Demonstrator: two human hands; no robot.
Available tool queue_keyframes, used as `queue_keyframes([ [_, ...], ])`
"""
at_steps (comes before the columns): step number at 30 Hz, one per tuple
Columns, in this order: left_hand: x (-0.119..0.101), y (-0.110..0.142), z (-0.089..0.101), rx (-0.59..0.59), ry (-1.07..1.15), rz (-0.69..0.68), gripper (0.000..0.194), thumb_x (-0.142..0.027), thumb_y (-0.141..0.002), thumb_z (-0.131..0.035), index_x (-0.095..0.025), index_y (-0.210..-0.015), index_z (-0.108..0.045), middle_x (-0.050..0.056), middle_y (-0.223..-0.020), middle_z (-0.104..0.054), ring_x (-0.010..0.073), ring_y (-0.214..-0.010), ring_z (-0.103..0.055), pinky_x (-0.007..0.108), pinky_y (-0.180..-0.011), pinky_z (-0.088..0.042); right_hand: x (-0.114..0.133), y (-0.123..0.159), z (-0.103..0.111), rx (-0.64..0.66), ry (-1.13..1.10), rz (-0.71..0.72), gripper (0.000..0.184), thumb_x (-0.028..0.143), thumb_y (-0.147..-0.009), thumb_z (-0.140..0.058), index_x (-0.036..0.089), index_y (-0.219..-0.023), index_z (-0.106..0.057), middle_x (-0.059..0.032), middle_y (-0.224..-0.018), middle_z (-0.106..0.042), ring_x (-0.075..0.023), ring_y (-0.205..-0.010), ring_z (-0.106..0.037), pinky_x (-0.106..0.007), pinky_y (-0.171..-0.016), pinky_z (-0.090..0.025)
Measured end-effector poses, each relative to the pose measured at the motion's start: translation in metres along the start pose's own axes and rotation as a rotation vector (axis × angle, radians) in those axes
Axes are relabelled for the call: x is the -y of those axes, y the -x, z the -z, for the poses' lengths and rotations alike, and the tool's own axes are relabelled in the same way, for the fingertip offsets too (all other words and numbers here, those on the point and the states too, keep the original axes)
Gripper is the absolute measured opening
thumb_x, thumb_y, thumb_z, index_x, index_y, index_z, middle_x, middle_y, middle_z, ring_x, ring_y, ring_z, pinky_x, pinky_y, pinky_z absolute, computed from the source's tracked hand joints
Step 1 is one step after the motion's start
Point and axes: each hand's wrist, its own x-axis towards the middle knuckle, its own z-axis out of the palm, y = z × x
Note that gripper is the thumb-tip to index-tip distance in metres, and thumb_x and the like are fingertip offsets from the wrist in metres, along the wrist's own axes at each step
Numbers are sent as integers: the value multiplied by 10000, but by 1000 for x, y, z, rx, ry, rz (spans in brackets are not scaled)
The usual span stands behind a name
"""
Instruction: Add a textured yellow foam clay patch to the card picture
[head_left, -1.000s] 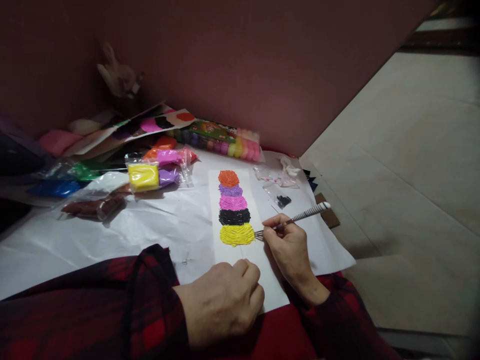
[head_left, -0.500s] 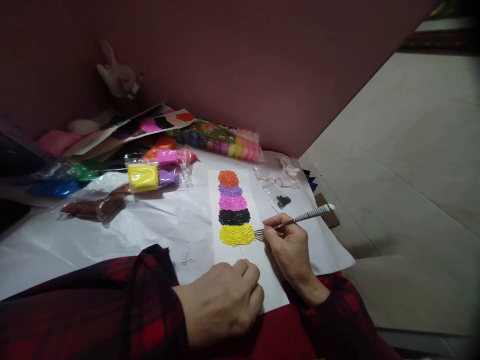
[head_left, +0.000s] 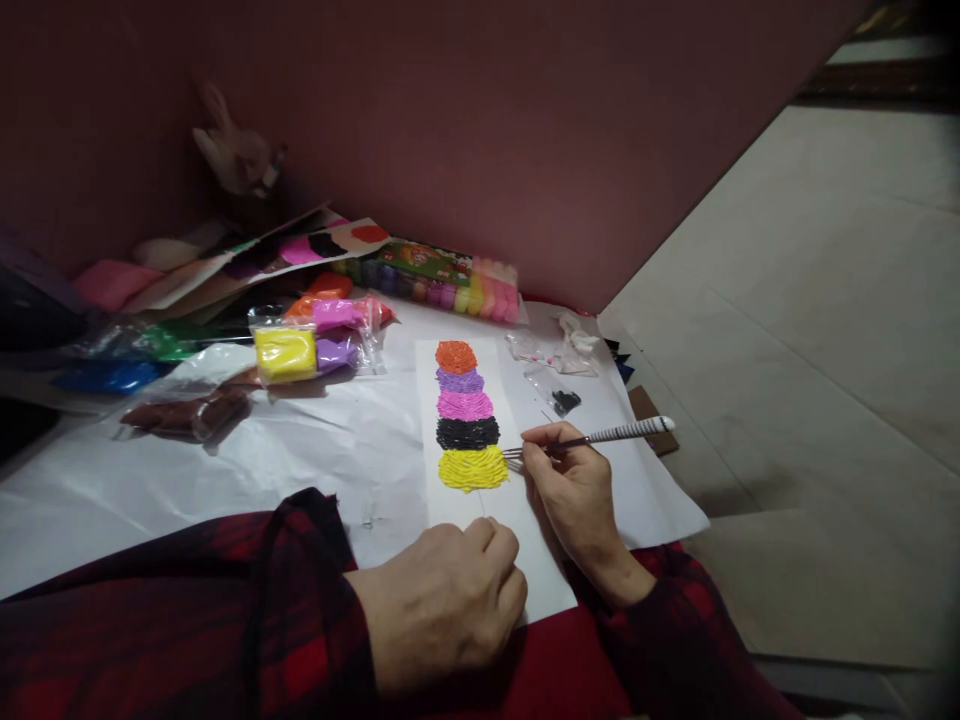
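Fork (head_left: 615,433) swung flatter; right hand (head_left: 581,492) pinching it, left hand (head_left: 446,605) curled.

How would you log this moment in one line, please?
Right hand: holds fork, prongs at right edge of yellow patch | Left hand: on paper strip | Black patch: above yellow

Card (head_left: 504,505), packets (head_left: 285,355) on sheet (head_left: 300,470) (probably paper)

On the white paper strip (head_left: 510,500), ridged, wavy lines are shown across an orange band (head_left: 456,357), a purple band (head_left: 460,382), a pink band (head_left: 465,405), a black band (head_left: 467,434) and a yellow band (head_left: 472,468). The fork (head_left: 589,439) is ringed with dark stripes along its white handle (head_left: 630,430). Both sleeves (head_left: 202,590) are checked in red and black.
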Motion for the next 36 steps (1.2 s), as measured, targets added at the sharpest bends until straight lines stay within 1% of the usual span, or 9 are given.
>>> queue_keyframes([
  [4,0,0,1,-3,6,1,129,-159,-911,-429,-128,-833,-527,94,-781,-548,202,-642,-500,285,-426,-444,-1,0,-2,18,-15,-1,67,232,-818,-586,171,-824,-613,21,-639,-582,-113,-539,-529,-228,-513,-440],
  [9,-1,0,1,-14,-4,-1,155,-176,-922,-418,-129,-815,-522,91,-765,-547,198,-632,-501,279,-422,-437,0,-2,-3,23,-18,10,68,233,-818,-586,172,-832,-612,17,-657,-589,-113,-544,-534,-230,-518,-449],
  [15,0,0,-1,-43,-12,-6,148,-164,-912,-418,-134,-816,-526,91,-767,-536,211,-623,-499,295,-400,-423,2,-2,-5,36,-16,21,74,237,-827,-583,172,-846,-614,21,-654,-587,-112,-536,-530,-230,-518,-446],
  [19,0,1,-1,-33,-6,-6,130,-161,-903,-434,-135,-816,-527,85,-765,-530,218,-624,-501,300,-395,-419,3,-2,-5,53,-10,38,71,230,-834,-576,173,-853,-613,17,-677,-595,-109,-541,-533,-229,-525,-448],
  [25,-1,1,-3,-22,1,4,147,-158,-918,-406,-139,-826,-520,92,-781,-518,210,-642,-483,295,-420,-418,6,-1,-5,72,38,45,65,223,-828,-573,173,-840,-613,39,-619,-562,-95,-480,-490,-212,-467,-405],
  [28,-1,0,-3,-26,4,-1,164,-159,-921,-394,-136,-828,-527,97,-777,-524,215,-637,-484,299,-412,-416,7,-1,-5,72,57,61,63,215,-828,-565,172,-833,-612,35,-625,-564,-96,-480,-494,-212,-462,-402],
  [32,0,-1,-2,-27,1,6,165,-160,-921,-405,-134,-815,-528,91,-757,-540,209,-625,-491,292,-408,-424,7,-1,-6,62,76,69,62,208,-827,-560,172,-826,-610,29,-630,-573,-100,-484,-508,-215,-472,-413],
  [36,0,-1,-1,-36,-11,-3,132,-156,-903,-434,-135,-808,-523,90,-761,-542,212,-622,-501,296,-402,-425,6,-2,-6,60,63,55,56,205,-825,-558,176,-831,-606,21,-639,-592,-117,-521,-551,-228,-513,-450],
])
